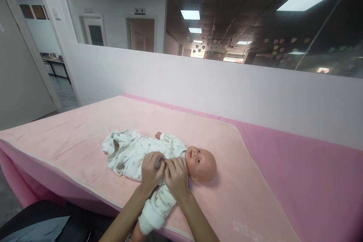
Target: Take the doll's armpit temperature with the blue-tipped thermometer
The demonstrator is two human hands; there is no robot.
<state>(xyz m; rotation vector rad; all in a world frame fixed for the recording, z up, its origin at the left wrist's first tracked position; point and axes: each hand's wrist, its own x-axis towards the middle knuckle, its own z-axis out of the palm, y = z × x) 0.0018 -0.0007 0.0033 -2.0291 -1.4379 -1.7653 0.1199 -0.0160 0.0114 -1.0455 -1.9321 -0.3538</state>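
A baby doll [202, 164] lies face up, its head to the right. It wears a white printed garment [133, 155], loose and bunched at the left end. My left hand [152, 170] is closed at the chest, its fingertips pinching the cloth. Right beside it, my right hand [176, 176] pinches the garment near the doll's neck, thumb and fingertips together. A small grey patch shows between the hands; I cannot tell what it is. The doll's near sleeve [160, 208] comes out under my wrists toward the table's front edge. A fastening, if any, is hidden by my fingers.
A light pink mat [85, 124] covers the table over a darker pink cloth [312, 174]. Behind stands a white wall [227, 87] with a window above. A grey door [22, 64] is at the left; dark seating [56, 219] is at the lower left.
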